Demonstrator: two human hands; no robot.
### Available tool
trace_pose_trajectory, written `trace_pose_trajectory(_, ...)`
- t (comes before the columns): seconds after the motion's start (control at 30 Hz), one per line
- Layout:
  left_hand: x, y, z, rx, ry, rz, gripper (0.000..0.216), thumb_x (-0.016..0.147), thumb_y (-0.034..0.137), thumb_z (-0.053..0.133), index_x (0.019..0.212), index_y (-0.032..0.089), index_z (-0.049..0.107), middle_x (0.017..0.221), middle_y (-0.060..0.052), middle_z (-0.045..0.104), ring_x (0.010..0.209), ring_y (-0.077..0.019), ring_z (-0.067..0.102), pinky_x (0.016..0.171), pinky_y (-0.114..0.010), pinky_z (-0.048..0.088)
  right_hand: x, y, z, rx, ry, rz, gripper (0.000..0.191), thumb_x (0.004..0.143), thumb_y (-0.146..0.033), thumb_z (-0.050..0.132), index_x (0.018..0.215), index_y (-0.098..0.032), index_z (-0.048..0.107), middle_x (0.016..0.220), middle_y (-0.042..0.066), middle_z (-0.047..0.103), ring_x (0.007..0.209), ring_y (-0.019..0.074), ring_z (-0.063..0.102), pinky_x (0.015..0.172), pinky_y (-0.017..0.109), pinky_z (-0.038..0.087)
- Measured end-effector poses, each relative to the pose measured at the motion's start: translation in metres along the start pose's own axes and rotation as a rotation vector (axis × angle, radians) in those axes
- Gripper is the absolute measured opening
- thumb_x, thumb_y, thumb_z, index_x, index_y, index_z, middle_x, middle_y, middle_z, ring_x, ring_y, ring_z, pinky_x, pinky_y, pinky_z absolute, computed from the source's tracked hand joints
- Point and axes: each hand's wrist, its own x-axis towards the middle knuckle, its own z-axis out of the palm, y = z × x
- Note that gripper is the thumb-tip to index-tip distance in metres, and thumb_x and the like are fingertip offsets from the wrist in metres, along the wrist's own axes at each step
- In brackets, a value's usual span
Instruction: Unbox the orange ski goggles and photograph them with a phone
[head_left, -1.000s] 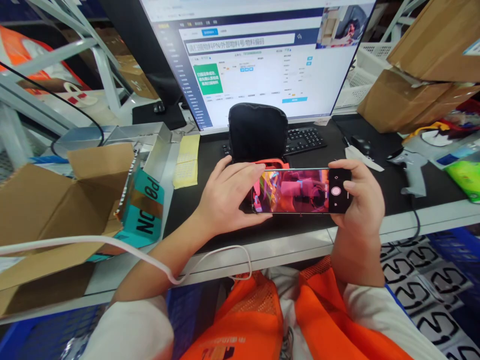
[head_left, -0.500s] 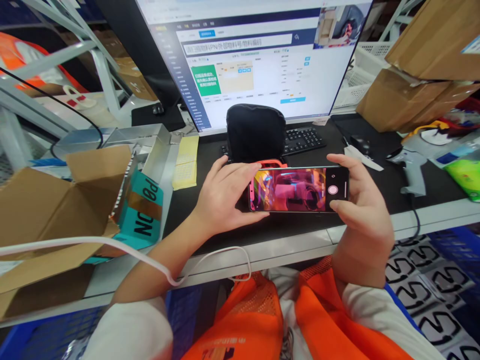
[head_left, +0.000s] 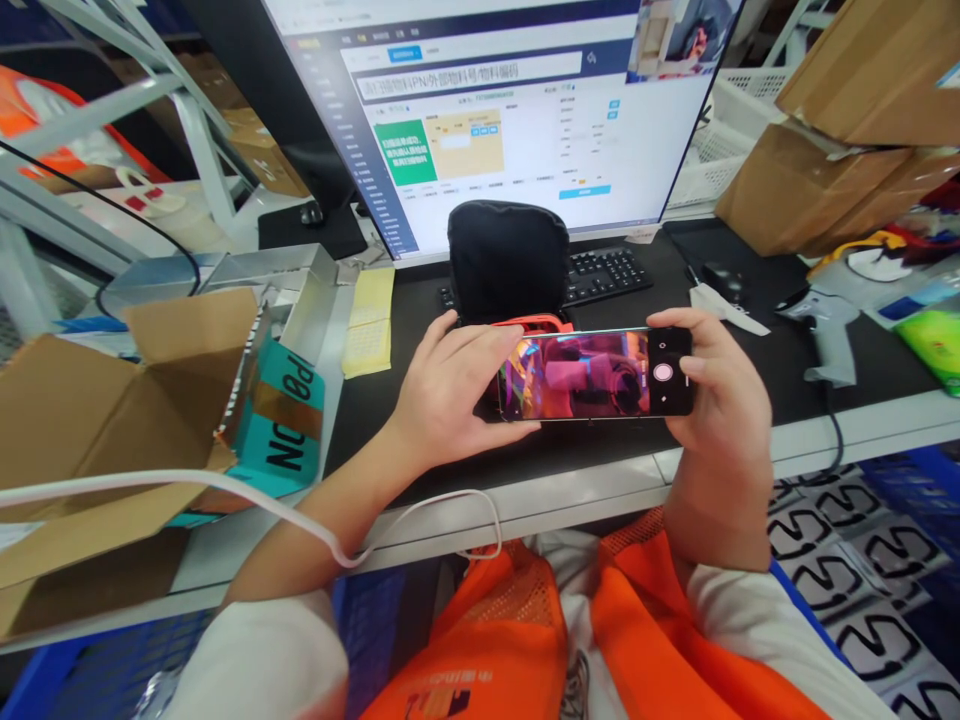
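A smartphone (head_left: 592,374) lies sideways in the air over the front of the desk, its screen showing a camera view with a round shutter button. My left hand (head_left: 442,390) grips the phone's left end between thumb and fingers. On the right end my right hand (head_left: 724,390) is closed, forefinger along the top edge and thumb by the screen's right side. Just behind the phone stands a black rounded object (head_left: 508,262), with an orange-red piece (head_left: 536,323) at its base partly hidden by the phone and my left hand.
A monitor (head_left: 517,120) and keyboard (head_left: 609,275) stand behind. At left sits an open cardboard box (head_left: 187,345); a white cable (head_left: 292,515) crosses my left forearm. A barcode scanner (head_left: 829,335), mouse (head_left: 724,283) and stacked cartons (head_left: 795,190) are at right. Blue crates (head_left: 911,480) stand below.
My right thumb has moved up from beside the shutter button to the phone's right edge. The phone has shifted very slightly left, and the view has moved a little.
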Motion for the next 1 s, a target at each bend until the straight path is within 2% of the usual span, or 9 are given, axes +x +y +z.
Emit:
trace_pose_trajectory(0.13,-0.001,0.003,0.001,-0.014,0.023,0.018,0.101,0.081,0.064,0.082,0.163,0.027,0.037,0.139,-0.014,0.073,0.123,-0.0341,0.071,0.124,-0.059,0.040,0.003,0.010,0.002,-0.011,0.061,-0.075,0.025,0.080,-0.043,0.066,0.102,-0.031,0.072,0.080,0.002,0.065,0.054,0.0186,0.058,0.040,0.033,0.043)
trace_pose_trajectory(0.27,-0.002,0.007,-0.001,-0.020,0.009,0.004,0.113,0.085,0.062,0.081,0.170,0.026,0.016,0.150,-0.018,0.065,0.133,-0.0361,0.067,0.124,-0.058,0.039,-0.001,0.012,0.004,-0.033,0.121,-0.154,0.026,0.083,-0.048,0.064,0.101,-0.031,0.071,0.078,0.003,0.064,0.057,0.0210,0.059,0.043,0.036,0.043)
trace_pose_trajectory(0.37,-0.001,0.004,-0.006,-0.082,-0.045,-0.023,0.126,0.083,0.074,0.077,0.172,0.026,0.003,0.162,-0.022,0.052,0.146,-0.0393,0.057,0.124,-0.058,0.040,-0.002,0.010,0.005,-0.041,0.154,-0.183,0.029,0.083,-0.052,0.063,0.100,-0.030,0.070,0.078,0.003,0.063,0.058,0.0210,0.059,0.043,0.035,0.042)
trace_pose_trajectory(0.47,0.001,-0.008,-0.014,-0.125,-0.162,-0.108,0.143,0.071,0.091,0.073,0.173,0.023,-0.002,0.172,-0.027,0.035,0.156,-0.0447,0.043,0.126,-0.061,0.037,-0.002,0.008,0.005,-0.030,0.172,-0.193,0.028,0.082,-0.051,0.063,0.098,-0.029,0.071,0.076,0.002,0.061,0.056,0.0195,0.056,0.042,0.033,0.040)
trace_pose_trajectory(0.6,0.001,-0.025,-0.022,0.012,-0.398,-0.292,0.147,0.068,0.090,0.077,0.173,0.014,0.008,0.175,-0.031,0.025,0.162,-0.0501,0.027,0.128,-0.070,0.027,0.000,0.009,0.004,-0.006,0.177,-0.218,0.027,0.082,-0.050,0.064,0.097,-0.028,0.072,0.078,0.003,0.062,0.056,0.0188,0.056,0.042,0.033,0.042)
trace_pose_trajectory(0.7,0.002,-0.027,-0.023,0.131,-0.629,-0.400,0.131,0.071,0.078,0.083,0.169,0.012,0.027,0.174,-0.028,0.029,0.164,-0.0497,0.023,0.128,-0.074,0.024,0.002,0.011,0.000,-0.040,0.156,-0.235,0.029,0.084,-0.055,0.064,0.098,-0.030,0.072,0.079,0.003,0.061,0.056,0.0192,0.057,0.042,0.034,0.043)
trace_pose_trajectory(0.77,0.003,-0.023,-0.020,0.185,-0.732,-0.423,0.119,0.071,0.071,0.087,0.164,0.013,0.040,0.174,-0.026,0.032,0.163,-0.0493,0.024,0.127,-0.075,0.025,0.003,0.013,-0.002,-0.064,0.156,-0.243,0.030,0.085,-0.056,0.064,0.098,-0.030,0.072,0.079,0.003,0.061,0.056,0.0197,0.057,0.043,0.034,0.043)
trace_pose_trajectory(0.83,0.004,-0.019,-0.015,0.223,-0.758,-0.424,0.112,0.072,0.064,0.089,0.160,0.011,0.046,0.173,-0.026,0.033,0.163,-0.0490,0.025,0.127,-0.074,0.028,0.003,0.014,-0.003,-0.060,0.157,-0.250,0.030,0.084,-0.056,0.064,0.098,-0.030,0.073,0.080,0.003,0.062,0.057,0.0198,0.057,0.043,0.035,0.043)
trace_pose_trajectory(1.0,0.003,-0.008,-0.002,0.244,-0.699,-0.406,0.104,0.079,0.061,0.086,0.159,0.007,0.047,0.173,-0.027,0.032,0.163,-0.0494,0.024,0.126,-0.076,0.027,0.003,0.014,-0.002,-0.024,0.144,-0.250,0.028,0.084,-0.052,0.065,0.099,-0.030,0.074,0.081,0.004,0.060,0.058,0.0195,0.055,0.044,0.035,0.041)
